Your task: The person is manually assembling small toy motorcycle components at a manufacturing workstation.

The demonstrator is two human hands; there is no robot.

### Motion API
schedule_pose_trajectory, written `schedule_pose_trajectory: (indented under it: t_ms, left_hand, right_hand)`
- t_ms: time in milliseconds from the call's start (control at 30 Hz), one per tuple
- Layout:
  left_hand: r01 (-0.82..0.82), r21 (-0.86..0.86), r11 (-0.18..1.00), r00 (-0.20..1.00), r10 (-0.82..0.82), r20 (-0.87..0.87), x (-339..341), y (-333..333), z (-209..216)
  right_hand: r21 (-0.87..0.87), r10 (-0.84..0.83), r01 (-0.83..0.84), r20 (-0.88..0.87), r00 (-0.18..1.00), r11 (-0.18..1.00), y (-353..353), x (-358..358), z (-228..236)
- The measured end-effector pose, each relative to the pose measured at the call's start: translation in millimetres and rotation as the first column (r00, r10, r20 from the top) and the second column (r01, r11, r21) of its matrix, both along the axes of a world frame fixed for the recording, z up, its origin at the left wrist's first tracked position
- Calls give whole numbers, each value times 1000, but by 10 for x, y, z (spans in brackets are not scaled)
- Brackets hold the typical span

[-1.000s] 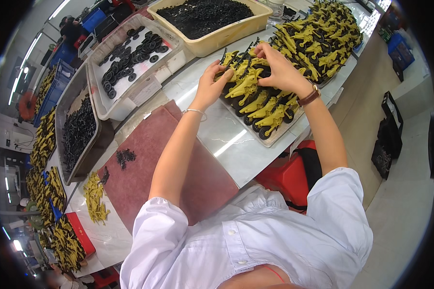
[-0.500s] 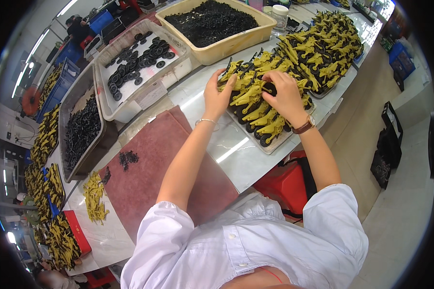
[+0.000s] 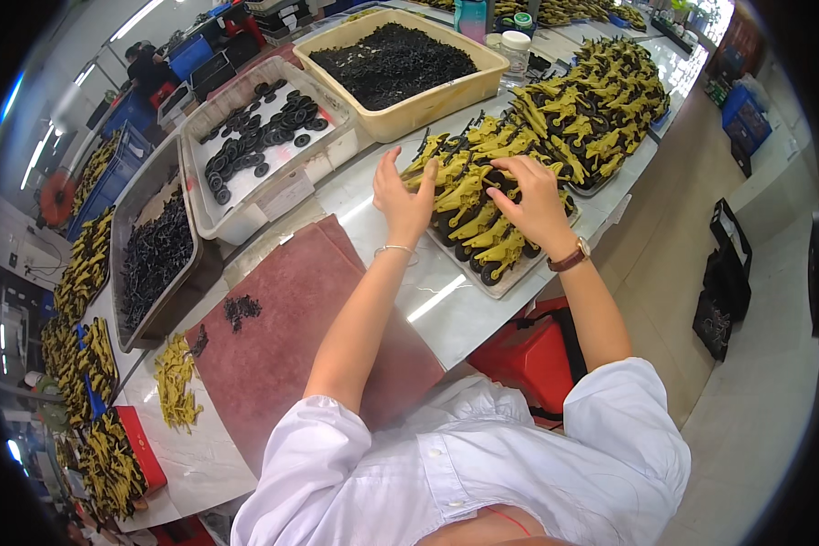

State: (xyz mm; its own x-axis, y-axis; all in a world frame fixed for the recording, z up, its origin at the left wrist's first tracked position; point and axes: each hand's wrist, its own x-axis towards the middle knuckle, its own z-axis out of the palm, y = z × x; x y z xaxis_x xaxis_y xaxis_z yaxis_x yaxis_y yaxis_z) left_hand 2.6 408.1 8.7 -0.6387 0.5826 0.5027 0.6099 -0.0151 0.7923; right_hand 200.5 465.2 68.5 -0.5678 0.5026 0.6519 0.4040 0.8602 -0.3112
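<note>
My left hand [image 3: 404, 198] is raised at the left side of a pile of yellow toy motorcycles [image 3: 469, 196] with black wheels. Its fingers and thumb are spread apart, with nothing held between them. Over the right side of the same pile, my right hand [image 3: 530, 205] has its thumb and fingers curved and apart. Its fingertips are close to the toys; whether they touch one I cannot tell. The toys lie in rows on a pale tray [image 3: 498, 288], wheels toward the near edge.
Behind stands a bigger heap of toy motorcycles [image 3: 601, 100]. To the left are a cream tub [image 3: 400, 123] of small black parts, a white tub [image 3: 246, 223] of black wheels and a grey tub [image 3: 155, 337] of black parts. A reddish mat [image 3: 282, 318] bears loose black pieces; yellow parts [image 3: 175, 382] lie beside it.
My left hand has drawn slightly left, off the toys, and its fingers have spread. My right thumb and fingers have moved apart. The whole view has shifted a little.
</note>
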Motion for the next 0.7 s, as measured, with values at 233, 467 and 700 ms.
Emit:
schedule_pose_trajectory:
  t_ms: [233,467,700]
  left_hand:
    - [20,91,996,994,-29,105,-297,-587,181]
    - [139,103,985,990,-139,-6,-495,-2109,216]
    - [-400,27,916,913,395,100,-304,-4371,98]
  right_hand:
    - [-76,-67,56,-147,987,996,-330,380,-18]
    - [-236,-2,-45,-194,981,971,-773,314,-409]
    - [-448,190,-335,-338,922,829,-1338,-330,-910]
